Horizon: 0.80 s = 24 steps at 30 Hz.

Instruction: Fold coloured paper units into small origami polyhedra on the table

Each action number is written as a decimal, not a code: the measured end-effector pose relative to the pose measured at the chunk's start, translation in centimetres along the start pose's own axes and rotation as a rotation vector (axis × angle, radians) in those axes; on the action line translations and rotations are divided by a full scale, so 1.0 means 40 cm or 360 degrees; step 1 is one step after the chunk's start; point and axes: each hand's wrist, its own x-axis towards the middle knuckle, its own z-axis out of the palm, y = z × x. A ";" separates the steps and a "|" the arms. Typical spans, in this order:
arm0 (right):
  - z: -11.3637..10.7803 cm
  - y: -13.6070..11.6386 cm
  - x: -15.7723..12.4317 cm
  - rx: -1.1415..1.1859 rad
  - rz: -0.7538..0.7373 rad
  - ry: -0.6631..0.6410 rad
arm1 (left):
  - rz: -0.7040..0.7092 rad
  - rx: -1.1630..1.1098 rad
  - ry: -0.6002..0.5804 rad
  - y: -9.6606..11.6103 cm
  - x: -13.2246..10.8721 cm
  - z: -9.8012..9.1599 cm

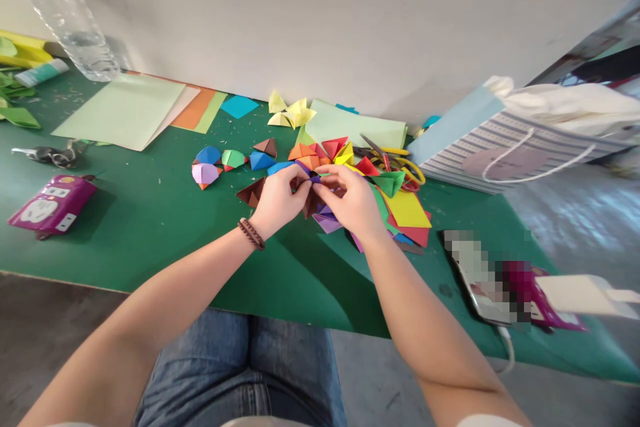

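Observation:
My left hand (pixel 283 199), with a beaded bracelet at the wrist, and my right hand (pixel 353 204) meet over the middle of the table. Between their fingertips they pinch a small purple folded paper piece (pixel 315 179), mostly covered by the fingers. Around my hands lie several folded paper pieces: brown ones (pixel 250 193) by my left hand, an orange one (pixel 306 157) behind, a green one (pixel 390 183) to the right and a light purple one (pixel 327 221) below my right fingers. A blue and pink folded piece (pixel 206 173) sits farther left.
Scissors (pixel 383 155) and coloured sheets (pixel 407 208) lie right of my hands. Paper sheets (pixel 120 110) and a plastic bottle (pixel 85 33) stand at the back left. A purple power socket (pixel 53 205) is on the left. At right are a phone (pixel 475 280) and a paper bag (pixel 465 133).

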 end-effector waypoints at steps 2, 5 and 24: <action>0.000 0.001 0.002 0.0080 0.0063 -0.0008 | -0.0012 -0.0038 0.0029 -0.005 0.002 0.000; -0.003 -0.001 0.003 0.0114 0.0085 0.0027 | -0.0031 -0.0103 -0.0005 -0.007 0.004 0.000; -0.007 0.008 0.001 -0.0175 -0.0383 -0.0007 | -0.0382 -0.0597 -0.0109 -0.013 0.007 0.010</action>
